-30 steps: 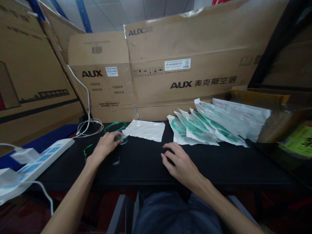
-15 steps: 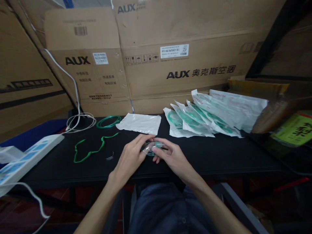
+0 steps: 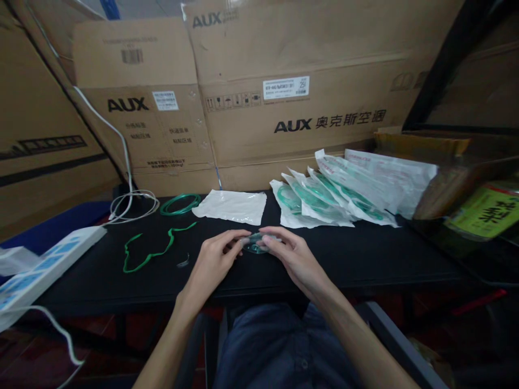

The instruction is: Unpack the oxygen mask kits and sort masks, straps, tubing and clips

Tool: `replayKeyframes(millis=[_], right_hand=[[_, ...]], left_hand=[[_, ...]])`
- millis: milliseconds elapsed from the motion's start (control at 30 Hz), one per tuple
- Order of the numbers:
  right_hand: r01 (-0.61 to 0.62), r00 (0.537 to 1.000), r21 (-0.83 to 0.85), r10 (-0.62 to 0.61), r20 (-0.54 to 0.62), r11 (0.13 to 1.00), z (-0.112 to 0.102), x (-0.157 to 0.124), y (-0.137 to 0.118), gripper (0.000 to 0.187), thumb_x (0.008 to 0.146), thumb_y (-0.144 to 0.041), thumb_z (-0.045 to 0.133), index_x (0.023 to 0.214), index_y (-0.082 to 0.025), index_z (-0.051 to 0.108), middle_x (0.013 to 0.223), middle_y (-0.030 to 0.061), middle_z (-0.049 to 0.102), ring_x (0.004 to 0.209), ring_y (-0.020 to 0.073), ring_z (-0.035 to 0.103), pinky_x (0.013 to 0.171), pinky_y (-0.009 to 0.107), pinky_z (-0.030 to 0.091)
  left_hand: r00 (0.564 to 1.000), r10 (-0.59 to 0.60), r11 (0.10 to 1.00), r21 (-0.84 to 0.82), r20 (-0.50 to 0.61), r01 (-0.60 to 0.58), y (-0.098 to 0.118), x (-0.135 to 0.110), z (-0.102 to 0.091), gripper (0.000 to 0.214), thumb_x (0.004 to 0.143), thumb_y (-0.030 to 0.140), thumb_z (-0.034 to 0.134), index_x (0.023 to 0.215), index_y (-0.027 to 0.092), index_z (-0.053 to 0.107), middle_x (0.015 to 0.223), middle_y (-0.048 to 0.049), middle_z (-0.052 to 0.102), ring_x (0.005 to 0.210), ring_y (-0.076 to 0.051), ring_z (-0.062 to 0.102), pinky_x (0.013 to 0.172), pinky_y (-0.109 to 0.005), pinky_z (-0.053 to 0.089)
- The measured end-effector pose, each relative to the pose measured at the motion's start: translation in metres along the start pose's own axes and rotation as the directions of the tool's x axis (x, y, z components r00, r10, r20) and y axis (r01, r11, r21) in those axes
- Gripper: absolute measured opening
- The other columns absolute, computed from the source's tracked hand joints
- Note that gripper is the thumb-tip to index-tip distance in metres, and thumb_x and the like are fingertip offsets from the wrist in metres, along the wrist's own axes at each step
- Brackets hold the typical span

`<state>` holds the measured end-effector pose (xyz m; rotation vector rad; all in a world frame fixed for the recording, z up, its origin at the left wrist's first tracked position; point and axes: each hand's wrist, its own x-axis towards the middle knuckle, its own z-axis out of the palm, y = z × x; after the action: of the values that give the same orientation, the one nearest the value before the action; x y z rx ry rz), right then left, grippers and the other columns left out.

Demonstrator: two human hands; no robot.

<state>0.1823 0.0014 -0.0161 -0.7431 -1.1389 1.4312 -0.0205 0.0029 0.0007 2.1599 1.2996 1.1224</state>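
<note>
My left hand [image 3: 213, 261] and my right hand [image 3: 292, 257] meet over the middle of the black table [image 3: 365, 259]. Both pinch a small clear plastic mask with a green part [image 3: 255, 243] between their fingertips. To the left on the table lie a green elastic strap [image 3: 150, 252], a small clear piece [image 3: 183, 262] and a coil of green tubing [image 3: 179, 204]. An opened white pouch [image 3: 230, 207] lies flat just beyond my hands.
A fanned row of sealed white pouches with green coils [image 3: 336, 197] leans at the back right. Big cardboard boxes [image 3: 292, 92] wall the rear. A white power strip [image 3: 44, 266] and coiled white cable [image 3: 132, 208] sit at the left. Green-labelled boxes [image 3: 482, 210] stand at the right.
My left hand lifted the clear mask from beside the tubing coil and brought it to the table's middle. My right hand rose off the table and joined it on the mask.
</note>
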Motion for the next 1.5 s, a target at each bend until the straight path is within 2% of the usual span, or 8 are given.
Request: replayKeyframes(millis=[200,467,600,800,967,1167,1300,1500], right_hand=[[-0.174,0.983,0.064,0.169,0.065,0.983,0.003,0.000,-0.008,0.048,0.074,-0.045,0.087,0.111,-0.017,0.073,0.096,0.0073,0.078,0.089,0.0221,0.075,0.095,0.042,0.054],[-0.098,0.995,0.142,0.095,0.024,0.985,-0.003,-0.003,-0.008,0.042,0.078,-0.036,0.086,0.113,-0.018,0.073,0.115,0.0088,0.075,0.114,0.0252,0.068,0.103,0.040,0.050],[-0.068,0.997,0.083,0.071,-0.035,0.994,-0.002,-0.004,-0.007,0.048,0.078,-0.038,0.085,0.119,-0.018,0.071,0.117,0.0102,0.074,0.098,0.0226,0.071,0.079,0.031,0.054],[-0.053,0.998,0.087,0.057,-0.039,0.995,0.002,-0.006,-0.012,0.053,0.077,-0.040,0.085,0.122,-0.016,0.070,0.111,0.0098,0.073,0.084,0.0174,0.069,0.062,0.024,0.047],[-0.048,0.996,0.110,0.056,-0.071,0.993,0.001,-0.002,-0.009,0.052,0.075,-0.048,0.085,0.113,-0.014,0.072,0.101,0.0100,0.074,0.076,0.0174,0.067,0.059,0.026,0.047],[0.002,0.990,-0.051,-0.009,-0.137,0.999,-0.002,0.000,-0.001,0.051,0.079,-0.049,0.082,0.115,-0.016,0.071,0.096,0.0077,0.074,0.071,0.0147,0.062,0.060,0.027,0.045],[0.030,0.990,-0.088,-0.042,-0.137,0.996,-0.002,0.000,0.000,0.048,0.077,-0.050,0.083,0.110,-0.016,0.072,0.088,0.0056,0.072,0.068,0.0144,0.060,0.057,0.027,0.045],[0.059,0.986,-0.091,-0.072,-0.148,0.994,0.001,-0.002,-0.002,0.044,0.080,-0.050,0.081,0.104,-0.014,0.073,0.075,0.0037,0.070,0.063,0.0138,0.059,0.054,0.025,0.044]], left_hand=[[0.999,0.044,0.999,-0.021,-0.029,-0.044,-0.001,-0.003,0.000,0.028,0.098,0.024,0.058,0.123,0.024,0.069,0.109,-0.0024,0.075,0.075,-0.013,0.072,0.073,-0.024,0.058],[0.998,0.063,0.995,0.076,0.007,-0.064,0.002,-0.003,0.001,0.040,0.098,0.028,0.059,0.138,0.029,0.059,0.111,-0.0010,0.074,0.089,-0.015,0.071,0.080,-0.027,0.057],[0.988,-0.065,0.956,0.276,-0.139,0.102,-0.003,-0.021,-0.025,0.036,0.099,0.045,0.055,0.128,0.025,0.065,0.102,-0.0024,0.073,0.090,-0.019,0.069,0.083,-0.032,0.055],[0.916,-0.239,0.733,0.560,-0.321,0.387,-0.031,-0.064,-0.068,0.055,0.085,0.073,0.059,0.107,0.023,0.070,0.102,-0.0066,0.069,0.093,-0.029,0.065,0.080,-0.041,0.052],[0.963,-0.123,0.837,0.496,-0.242,0.232,-0.044,-0.058,-0.064,0.048,0.097,0.063,0.044,0.092,0.023,0.072,0.103,-0.0084,0.066,0.098,-0.029,0.065,0.091,-0.044,0.050],[0.999,-0.003,0.986,0.168,-0.052,0.012,0.003,-0.021,-0.029,0.023,0.103,0.039,0.049,0.099,0.024,0.066,0.107,-0.0034,0.071,0.102,-0.020,0.068,0.092,-0.032,0.051],[0.994,0.094,0.994,0.059,0.049,-0.097,0.021,-0.007,-0.006,0.015,0.103,0.028,0.054,0.097,0.024,0.067,0.103,-0.0001,0.073,0.097,-0.016,0.069,0.091,-0.026,0.051],[0.990,0.138,0.990,0.032,0.033,-0.139,0.008,-0.009,0.006,0.017,0.103,0.024,0.053,0.098,0.022,0.069,0.119,-0.0033,0.073,0.111,-0.018,0.069,0.101,-0.029,0.051]])
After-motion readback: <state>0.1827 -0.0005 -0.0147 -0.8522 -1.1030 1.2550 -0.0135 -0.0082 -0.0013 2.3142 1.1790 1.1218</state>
